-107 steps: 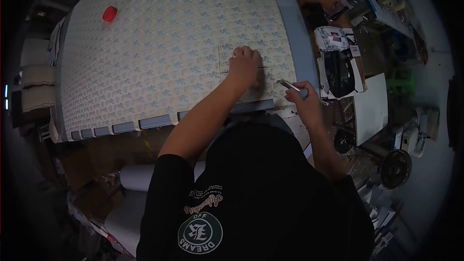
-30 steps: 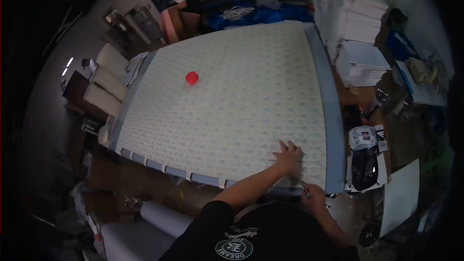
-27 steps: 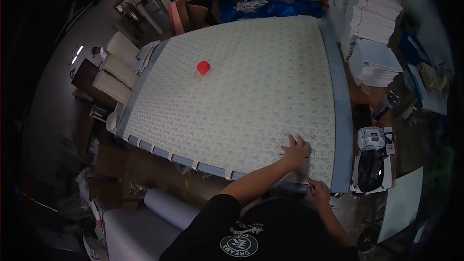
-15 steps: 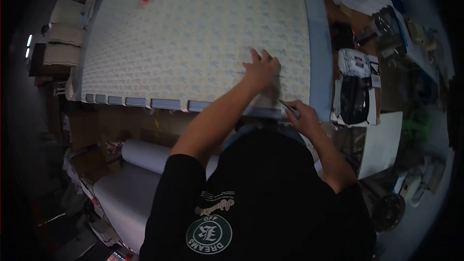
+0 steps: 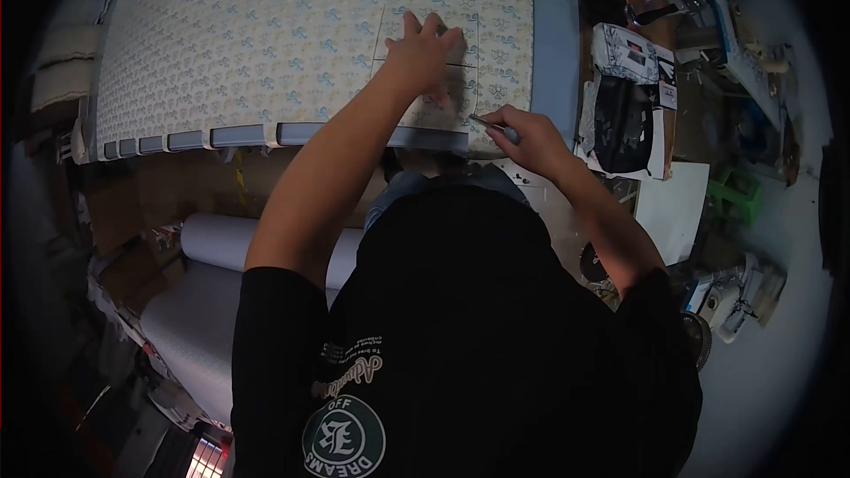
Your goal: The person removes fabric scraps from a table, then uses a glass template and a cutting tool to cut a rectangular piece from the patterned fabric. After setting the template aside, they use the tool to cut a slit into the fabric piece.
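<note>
Patterned cream fabric (image 5: 266, 53) with small blue and tan motifs covers the table. My left hand (image 5: 421, 57) lies on it with fingers spread, pressing on what looks like a clear template (image 5: 456, 93) with thin dark lines. My right hand (image 5: 531, 140) is closed around a slim grey metal knife-like tool (image 5: 498, 128). Its tip points left and touches or nearly touches the fabric by the template's right edge, close to the table's front edge. I cannot make out the blade itself.
Blue-grey table surface (image 5: 556, 44) shows along the right side. Beyond it lie a black pouch (image 5: 624, 128) and a white printed packet (image 5: 624, 51). A white board (image 5: 677, 212) and a green stool (image 5: 735, 197) stand at right. A pale roll (image 5: 217, 243) lies at lower left.
The head view has shifted, so the table and both hands appear further up and left. My left hand stays spread on the fabric, and my right hand still grips the tool near the front edge.
</note>
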A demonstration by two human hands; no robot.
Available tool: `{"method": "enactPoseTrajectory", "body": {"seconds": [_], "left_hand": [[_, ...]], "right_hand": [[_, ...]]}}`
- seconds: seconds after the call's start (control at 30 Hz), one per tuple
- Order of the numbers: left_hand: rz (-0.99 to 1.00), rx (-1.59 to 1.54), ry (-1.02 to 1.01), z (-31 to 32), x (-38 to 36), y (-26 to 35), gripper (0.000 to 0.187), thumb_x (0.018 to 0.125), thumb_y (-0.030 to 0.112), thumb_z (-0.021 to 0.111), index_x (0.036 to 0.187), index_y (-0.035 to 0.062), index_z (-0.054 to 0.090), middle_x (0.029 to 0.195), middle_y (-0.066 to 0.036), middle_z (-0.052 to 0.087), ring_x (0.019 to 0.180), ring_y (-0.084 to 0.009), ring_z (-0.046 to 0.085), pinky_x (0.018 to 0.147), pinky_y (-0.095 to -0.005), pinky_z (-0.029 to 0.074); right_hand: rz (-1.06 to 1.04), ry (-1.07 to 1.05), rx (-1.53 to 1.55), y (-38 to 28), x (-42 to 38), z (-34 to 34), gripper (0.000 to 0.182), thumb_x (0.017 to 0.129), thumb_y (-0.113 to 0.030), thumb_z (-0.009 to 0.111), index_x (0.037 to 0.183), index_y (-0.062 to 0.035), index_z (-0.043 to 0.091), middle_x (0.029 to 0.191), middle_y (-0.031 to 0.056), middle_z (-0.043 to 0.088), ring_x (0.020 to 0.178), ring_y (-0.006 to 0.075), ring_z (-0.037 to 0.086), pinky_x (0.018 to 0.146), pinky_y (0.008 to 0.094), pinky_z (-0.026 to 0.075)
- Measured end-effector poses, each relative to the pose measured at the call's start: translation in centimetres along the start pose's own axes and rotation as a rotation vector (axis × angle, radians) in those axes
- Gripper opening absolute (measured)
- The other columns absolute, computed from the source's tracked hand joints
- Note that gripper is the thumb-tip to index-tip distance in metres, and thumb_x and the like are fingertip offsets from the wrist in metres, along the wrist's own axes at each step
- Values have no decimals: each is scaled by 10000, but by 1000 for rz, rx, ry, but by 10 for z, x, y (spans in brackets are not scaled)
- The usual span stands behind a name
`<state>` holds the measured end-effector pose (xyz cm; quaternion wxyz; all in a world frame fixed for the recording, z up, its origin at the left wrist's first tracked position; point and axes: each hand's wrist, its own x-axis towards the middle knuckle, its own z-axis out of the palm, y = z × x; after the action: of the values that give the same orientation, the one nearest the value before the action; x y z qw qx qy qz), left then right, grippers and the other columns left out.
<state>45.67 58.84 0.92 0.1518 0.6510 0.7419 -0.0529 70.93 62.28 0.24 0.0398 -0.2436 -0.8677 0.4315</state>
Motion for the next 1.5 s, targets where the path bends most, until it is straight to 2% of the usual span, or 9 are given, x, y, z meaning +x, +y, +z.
{"method": "enactPoseTrajectory", "body": {"seconds": [0.43,0.5,0.83,1.0,1.23,1.33,1.4,1.43,1.5], "left_hand": [[-10,-13,-7,-2,1,0,1177,493,356,1005,1505,260,410,1519,-73,373,1421,-428,298,921,-605,584],[-2,-58,-65,-5,1,0,1206,499,379,1009,1519,270,376,1579,-125,346,1475,-520,230,965,-711,520],[4,-43,-54,-3,1,0,1198,501,377,1007,1517,262,383,1568,-128,352,1471,-520,238,958,-713,522],[21,-25,-38,-5,1,0,1196,499,396,1005,1513,242,389,1544,-153,372,1449,-538,260,914,-699,553],[51,-3,-39,-6,2,-1,1190,498,413,1003,1500,220,391,1543,-159,373,1431,-557,278,887,-700,565],[61,-8,-68,-9,2,-1,1189,502,415,1000,1501,219,386,1551,-168,365,1424,-565,285,889,-694,568],[62,-11,-106,-13,3,-1,1190,514,421,997,1505,204,376,1557,-181,358,1423,-578,279,883,-685,574],[75,-6,-105,-14,4,-2,1190,514,421,997,1505,204,376,1557,-181,358,1423,-578,279,883,-685,574],[83,-2,-154,-15,7,-3,1183,531,458,982,1505,166,378,1553,-204,358,1415,-608,267,884,-668,579]], "right_hand": [[-129,-55,-72,-1,7,-11,202,931,-160,708,1121,-107,668,1017,82,746,892,308,726,742,393,571],[-116,-67,-77,-3,8,-12,198,920,-149,715,1105,-100,665,1006,86,746,891,310,727,744,395,572],[-111,-88,-152,-6,17,-10,143,925,-148,695,1036,-75,641,930,107,720,845,319,710,730,406,560],[-95,-40,-13,13,12,5,169,923,-126,689,1081,-75,658,1044,102,701,943,303,682,802,390,544],[-155,117,125,29,7,27,200,910,-86,704,1105,-63,668,1074,113,696,995,310,666,851,389,537],[-64,109,173,21,2,28,221,917,-92,717,1127,-47,666,1086,102,700,991,271,682,862,348,534],[34,201,307,12,-3,28,235,932,-105,721,1144,-31,652,1071,81,707,1001,200,695,868,310,530],[40,214,307,9,-5,31,235,932,-105,721,1144,-31,652,1071,81,707,1001,200,695,868,310,530],[206,447,439,-1,-9,40,216,937,-104,715,1123,-17,648,1031,58,713,1019,143,680,879,293,527]]}}
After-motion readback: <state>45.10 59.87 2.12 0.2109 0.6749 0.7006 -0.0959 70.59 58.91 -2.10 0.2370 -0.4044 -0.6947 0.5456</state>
